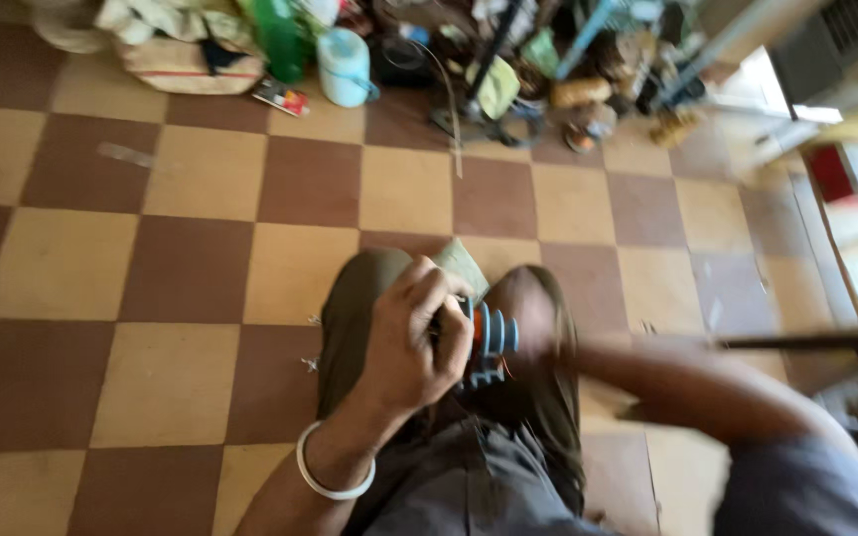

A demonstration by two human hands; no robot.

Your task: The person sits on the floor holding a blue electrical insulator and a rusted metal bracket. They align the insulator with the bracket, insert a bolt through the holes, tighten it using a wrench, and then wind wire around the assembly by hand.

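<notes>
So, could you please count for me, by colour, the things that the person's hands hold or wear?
Blue: 1, the ribbed blue plastic part at the left hand
Pale green: 1, the folded pale green cloth above it
White: 1, the white round bangle on the left wrist
Total: 3
The right hand is too blurred to tell.

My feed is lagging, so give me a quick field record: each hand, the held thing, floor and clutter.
left hand: closed around a blue ribbed plastic part, over the lap
right hand: blurred, cannot tell
wrist: white bangle
floor: brown and tan checkered tiles
far clutter: pale blue plastic jug, green bottle
</notes>
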